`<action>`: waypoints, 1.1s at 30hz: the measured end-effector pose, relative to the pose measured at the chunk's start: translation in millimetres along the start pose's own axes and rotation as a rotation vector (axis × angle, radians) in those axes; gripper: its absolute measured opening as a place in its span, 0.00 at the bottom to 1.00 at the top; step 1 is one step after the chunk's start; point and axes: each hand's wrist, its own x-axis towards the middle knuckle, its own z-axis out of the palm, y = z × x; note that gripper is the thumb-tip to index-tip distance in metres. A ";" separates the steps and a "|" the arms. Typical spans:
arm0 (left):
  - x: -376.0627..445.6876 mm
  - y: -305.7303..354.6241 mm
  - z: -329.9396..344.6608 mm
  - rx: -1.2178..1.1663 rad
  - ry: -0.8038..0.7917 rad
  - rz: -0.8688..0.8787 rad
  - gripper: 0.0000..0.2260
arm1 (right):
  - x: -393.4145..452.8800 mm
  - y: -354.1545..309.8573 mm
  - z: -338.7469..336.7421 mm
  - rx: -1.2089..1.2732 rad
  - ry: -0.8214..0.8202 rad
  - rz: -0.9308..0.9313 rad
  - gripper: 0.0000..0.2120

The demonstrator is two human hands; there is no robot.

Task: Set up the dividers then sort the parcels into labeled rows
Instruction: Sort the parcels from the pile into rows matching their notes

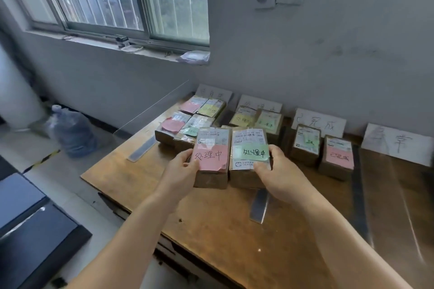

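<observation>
My left hand (pixel 182 169) grips a brown parcel with a pink note (pixel 211 157) by its left side. Side by side with it, a parcel with a green note (pixel 250 155) is held by my right hand (pixel 274 169), thumb on its near top. Both hover over the wooden table (pixel 211 223), just in front of the second row. Several parcels (pixel 187 122) lie in the left row, two parcels (pixel 256 119) in the second, and two more parcels (pixel 321 148) in the third. White paper labels (pixel 318 123) lean on the wall behind each row. Clear dividers (pixel 152 110) stand between the rows.
The fourth row on the right holds only its white label (pixel 397 143). Grey divider bases (pixel 259 204) lie on the tabletop. A water jug (pixel 72 131) stands on the floor to the left, and a dark cabinet (pixel 35 237) sits at the lower left.
</observation>
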 end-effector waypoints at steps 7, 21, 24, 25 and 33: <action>23.8 -16.0 -10.3 0.443 -0.106 0.062 0.07 | -0.2 -6.7 33.5 -0.313 -0.221 0.192 0.31; 40.9 -74.2 3.2 1.012 -0.355 0.153 0.30 | -6.0 13.0 122.1 -0.439 -0.129 0.411 0.34; 41.3 -77.3 12.1 1.176 -0.314 0.212 0.25 | -4.9 15.4 131.4 -0.470 -0.076 0.393 0.30; 42.0 -77.4 15.7 1.240 -0.292 0.255 0.24 | -4.7 16.5 134.6 -0.504 -0.050 0.373 0.28; 59.0 -73.4 32.3 1.458 -0.260 0.492 0.21 | 13.2 26.9 142.9 -0.697 0.062 0.111 0.21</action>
